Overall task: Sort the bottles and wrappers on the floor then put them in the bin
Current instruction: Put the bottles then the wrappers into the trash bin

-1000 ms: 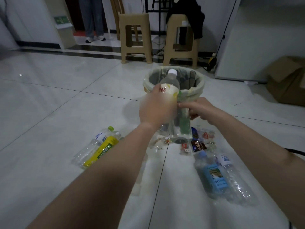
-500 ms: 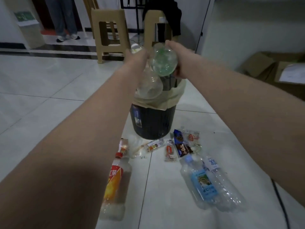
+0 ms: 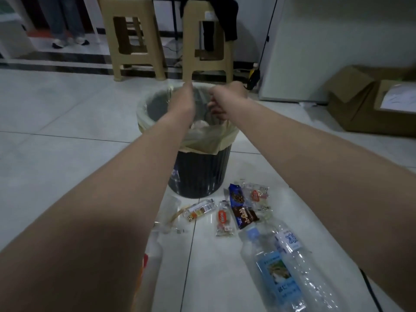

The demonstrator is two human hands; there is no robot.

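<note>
Half a sec ago both hands held bottles up high above the bin [image 3: 198,172]; now the hands are down over its mouth & the bottles are gone from them, prob. dropped inside. Something pale shows in the bin, can't tell what.

Left hand [image 3: 183,97] hangs over the bin with fingers pointing down, looks let go & empty. Right hand [image 3: 225,102] sits just beside it, fingers curled in, nothing seen in it.

Still on the floor: two clear bottles [image 3: 281,266] near the right arm, one more bottle [image 3: 150,262] half hidden under the left arm, & the wrappers [image 3: 238,208] right by the bin.

What could go wrong: wrappers are thin & light, so they may slip out of a grab. Bottles are round & could roll off if bumped.
</note>
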